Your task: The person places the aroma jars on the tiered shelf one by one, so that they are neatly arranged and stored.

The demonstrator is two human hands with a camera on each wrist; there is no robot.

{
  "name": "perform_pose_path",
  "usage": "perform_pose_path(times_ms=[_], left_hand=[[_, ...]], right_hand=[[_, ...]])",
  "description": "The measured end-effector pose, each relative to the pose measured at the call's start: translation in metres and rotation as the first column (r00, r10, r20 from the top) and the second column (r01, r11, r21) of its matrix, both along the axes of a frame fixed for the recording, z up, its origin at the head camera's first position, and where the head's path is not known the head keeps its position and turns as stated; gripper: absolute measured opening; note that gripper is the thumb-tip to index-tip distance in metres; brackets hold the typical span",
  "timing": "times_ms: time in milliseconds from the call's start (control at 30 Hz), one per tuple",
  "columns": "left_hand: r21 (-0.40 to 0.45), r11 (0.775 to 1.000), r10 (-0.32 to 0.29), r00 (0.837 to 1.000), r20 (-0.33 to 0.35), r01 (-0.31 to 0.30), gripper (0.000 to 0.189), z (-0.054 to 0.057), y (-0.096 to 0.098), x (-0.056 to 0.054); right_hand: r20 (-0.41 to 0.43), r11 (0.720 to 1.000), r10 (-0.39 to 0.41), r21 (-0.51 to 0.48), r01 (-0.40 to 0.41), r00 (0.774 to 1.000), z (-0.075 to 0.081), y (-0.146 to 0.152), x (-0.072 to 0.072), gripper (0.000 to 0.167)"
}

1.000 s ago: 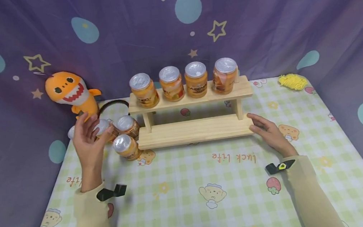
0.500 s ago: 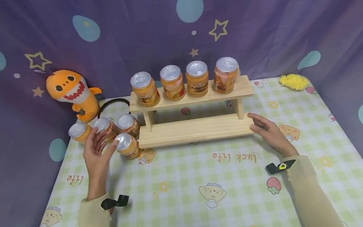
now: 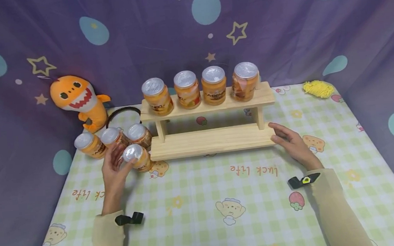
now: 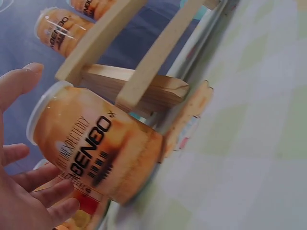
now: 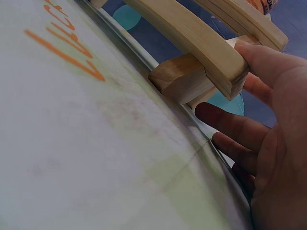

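Observation:
Beside the shelf's left end my left hand reaches around the front can, an orange one with a silver lid. In the left wrist view, the thumb stands apart from the can's lid, and the spread fingers lie along its far side. The can is upright on the cloth. Across from it, my right hand rests at the right end of the lower board of a two-tier wooden shelf. Its thumb touches the board's end in the right wrist view, the other fingers extended beyond it.
Several matching cans stand in a row on the upper board. Three more, including one at far left, are grouped left of the shelf. Behind them sit an orange shark plush and a black coil. Yellow yarn lies back right.
My left hand has come down and to the right, from above the left cans to around the front can. My right hand stays at the shelf's end.

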State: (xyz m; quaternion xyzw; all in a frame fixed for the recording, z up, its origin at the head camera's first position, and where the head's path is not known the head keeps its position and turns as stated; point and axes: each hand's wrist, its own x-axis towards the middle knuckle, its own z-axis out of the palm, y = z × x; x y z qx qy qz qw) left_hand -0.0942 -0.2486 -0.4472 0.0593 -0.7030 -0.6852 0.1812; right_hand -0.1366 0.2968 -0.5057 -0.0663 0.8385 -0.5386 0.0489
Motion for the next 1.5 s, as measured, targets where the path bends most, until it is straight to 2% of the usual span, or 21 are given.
perform_pose_path(times_ms=[133, 300, 500, 600, 700, 967, 1267, 1500], left_hand=[[-0.042, 0.999, 0.003, 1.000, 0.020, -0.002, 0.077, -0.007, 0.001, -0.002], [-0.106, 0.994, 0.005, 0.997, 0.075, 0.003, 0.080, -0.013, 0.002, -0.005], [-0.159, 0.987, 0.011, 0.990, 0.141, 0.012, 0.081, -0.016, 0.003, -0.007], [-0.160, 0.987, 0.013, 0.989, 0.150, 0.011, 0.081, -0.016, 0.004, -0.007], [-0.150, 0.989, 0.016, 0.990, 0.142, 0.006, 0.080, -0.016, 0.006, -0.007], [-0.107, 0.994, -0.019, 0.998, 0.062, 0.025, 0.076, -0.020, 0.010, -0.007], [-0.109, 0.994, -0.004, 0.999, 0.043, 0.009, 0.070, -0.023, 0.011, -0.007], [-0.066, 0.998, 0.021, 0.999, 0.046, -0.018, 0.065, -0.024, 0.013, -0.008]], right_hand=[[0.004, 1.000, 0.001, 0.002, -0.001, 1.000, 0.000, 0.000, 0.000, 0.054], [-0.002, 1.000, 0.003, 0.009, -0.003, 1.000, 0.001, 0.000, 0.001, 0.053], [-0.004, 1.000, 0.006, -0.009, -0.006, 1.000, 0.002, 0.000, 0.001, 0.053], [-0.003, 0.999, 0.006, -0.032, -0.006, 1.000, 0.003, 0.000, 0.001, 0.053], [-0.010, 0.999, 0.010, -0.043, -0.011, 1.000, 0.003, -0.001, 0.001, 0.052], [-0.025, 0.998, 0.019, -0.066, -0.020, 1.000, 0.003, -0.001, 0.002, 0.052], [-0.013, 0.998, 0.021, -0.056, -0.022, 1.000, 0.004, -0.002, 0.002, 0.052], [0.000, 0.999, 0.016, -0.048, -0.016, 1.000, 0.005, -0.003, 0.002, 0.053]])
